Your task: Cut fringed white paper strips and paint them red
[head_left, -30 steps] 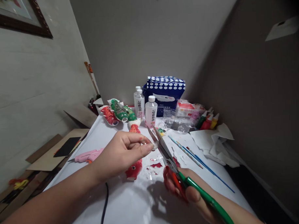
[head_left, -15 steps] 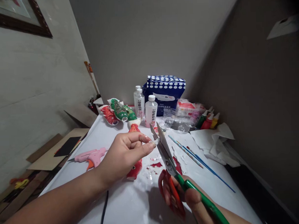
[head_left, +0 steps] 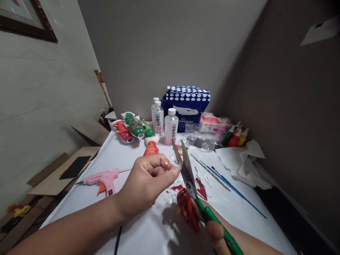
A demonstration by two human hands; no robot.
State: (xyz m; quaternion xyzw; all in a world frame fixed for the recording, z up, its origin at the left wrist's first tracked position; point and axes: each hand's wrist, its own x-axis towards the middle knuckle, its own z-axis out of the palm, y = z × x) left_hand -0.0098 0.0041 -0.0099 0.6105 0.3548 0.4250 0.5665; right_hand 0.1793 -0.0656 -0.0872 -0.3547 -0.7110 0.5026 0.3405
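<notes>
Left hand pinched a small clear scrap between thumb and fingertips, just left of the scissors. Right hand gripped the scissors by their handles, fingers through a red loop, a green handle running back along the wrist. Blades stood open a little, tips up, the scrap's edge lying at or just inside their mouth; whether metal touched plastic could not be told.

Change over the last second: the left hand drifted slightly right and down, holding the scrap against the blades the whole while. The scissors swung from a lean to nearly upright, and the right hand pulled back toward the body, its red loop now lower in view. The blades looked a touch wider apart than before. Judged as re-setting for another snip on the same scrap, trimming in small bites.

With the left hand shifted, the pink glue gun showed in full, well left of the scissors. The red painted fish that showed below the hand earlier was now mostly hidden behind it. Red and clear cuttings lay on the white bench just beneath the scissors. Thin brushes lay right of the scissors. Beyond the scissors: three small white-capped bottles, painted fish figures, a blue dotted pack, paint bottles.
</notes>
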